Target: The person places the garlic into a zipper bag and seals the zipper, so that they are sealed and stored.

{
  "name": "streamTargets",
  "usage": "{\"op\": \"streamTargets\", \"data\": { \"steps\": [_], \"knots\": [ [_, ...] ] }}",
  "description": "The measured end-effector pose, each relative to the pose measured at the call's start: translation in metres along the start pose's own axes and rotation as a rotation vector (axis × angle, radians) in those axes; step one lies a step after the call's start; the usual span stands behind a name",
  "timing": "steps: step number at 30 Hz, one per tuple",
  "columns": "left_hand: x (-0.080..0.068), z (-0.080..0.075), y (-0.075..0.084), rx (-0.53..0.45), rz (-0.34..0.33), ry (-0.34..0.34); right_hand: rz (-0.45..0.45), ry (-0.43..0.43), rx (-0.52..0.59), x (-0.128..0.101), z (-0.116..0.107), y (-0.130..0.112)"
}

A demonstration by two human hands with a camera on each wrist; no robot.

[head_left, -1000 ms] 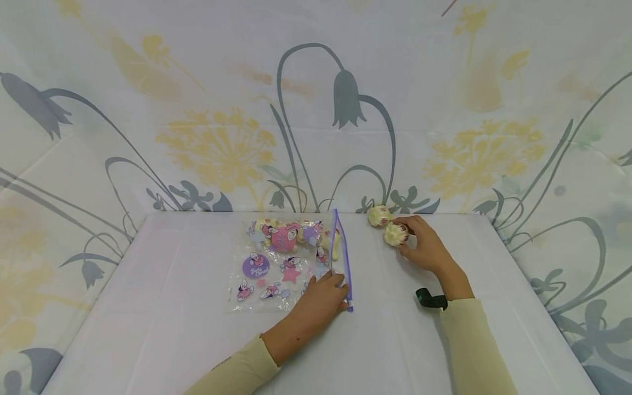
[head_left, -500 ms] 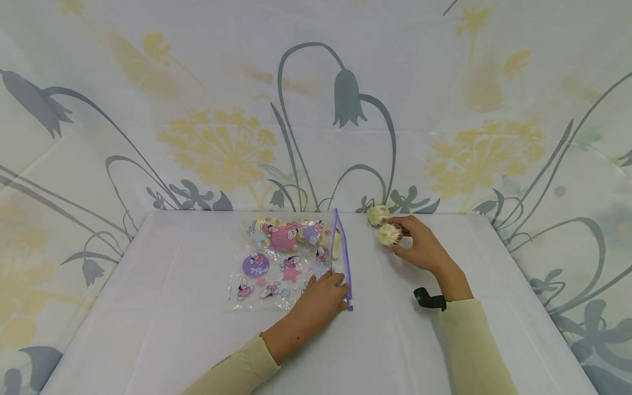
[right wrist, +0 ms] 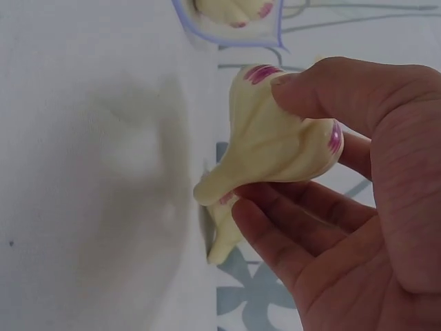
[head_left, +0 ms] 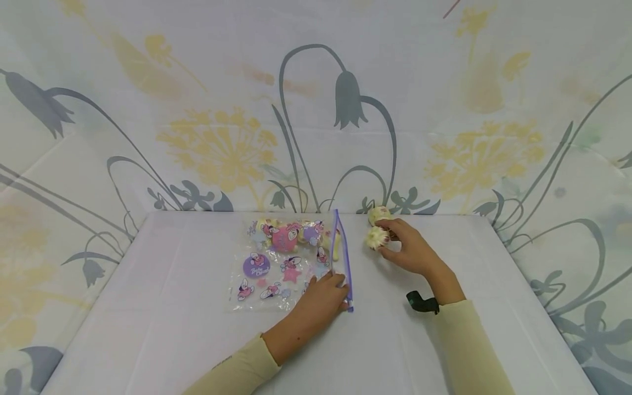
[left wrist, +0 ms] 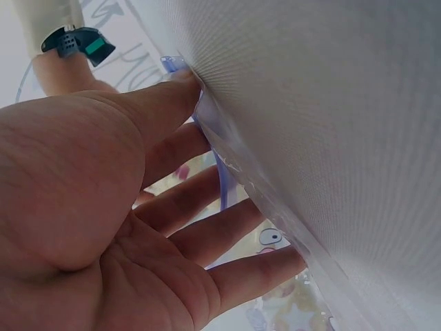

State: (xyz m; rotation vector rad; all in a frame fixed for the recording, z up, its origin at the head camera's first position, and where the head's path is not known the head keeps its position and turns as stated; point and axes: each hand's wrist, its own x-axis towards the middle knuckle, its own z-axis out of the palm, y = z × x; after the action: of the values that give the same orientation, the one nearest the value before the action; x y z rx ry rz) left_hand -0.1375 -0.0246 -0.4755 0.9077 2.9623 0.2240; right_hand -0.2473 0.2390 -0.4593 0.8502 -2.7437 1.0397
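Observation:
My right hand [head_left: 415, 252] holds an artificial garlic bulb [right wrist: 282, 134], cream with purple streaks, between thumb and fingers above the white table. In the right wrist view the bulb's stem points toward the tabletop. Just behind it in the head view lies a second garlic bulb [head_left: 379, 213], partly covered by my fingers. A clear printed zip bag [head_left: 257, 291] lies flat to the left, with several cream bulbs showing through it. My left hand [head_left: 318, 302] grips the bag's mouth near the lower corner. In the left wrist view, my thumb presses beside the purple zip strip [left wrist: 224, 183].
The white-covered table [head_left: 163, 329] meets a flower-printed cloth backdrop [head_left: 316, 153] just behind the bag and bulbs. A dark camera mount [head_left: 422, 302] sticks out from my right wrist. The bag's mouth [right wrist: 231, 41] faces right, toward the held bulb.
My right hand has moved left with the garlic bulb, away from its place beside the second bulb and closer to the bag's mouth. The left hand and bag stay put.

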Motion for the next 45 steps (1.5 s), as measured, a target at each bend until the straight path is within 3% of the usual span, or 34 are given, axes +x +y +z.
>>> {"op": "streamTargets", "data": {
  "steps": [19,26,45],
  "knots": [
    [0.002,0.001,0.000,-0.009,-0.018,-0.015,0.008,-0.070,0.022,0.012,0.027,-0.012],
    [0.003,0.000,-0.001,-0.013,-0.030,-0.030,-0.027,-0.075,0.023,0.017,0.035,-0.020],
    [0.003,0.000,0.000,0.011,-0.023,-0.033,0.014,-0.107,-0.013,0.028,0.052,-0.031]
  ]
}}
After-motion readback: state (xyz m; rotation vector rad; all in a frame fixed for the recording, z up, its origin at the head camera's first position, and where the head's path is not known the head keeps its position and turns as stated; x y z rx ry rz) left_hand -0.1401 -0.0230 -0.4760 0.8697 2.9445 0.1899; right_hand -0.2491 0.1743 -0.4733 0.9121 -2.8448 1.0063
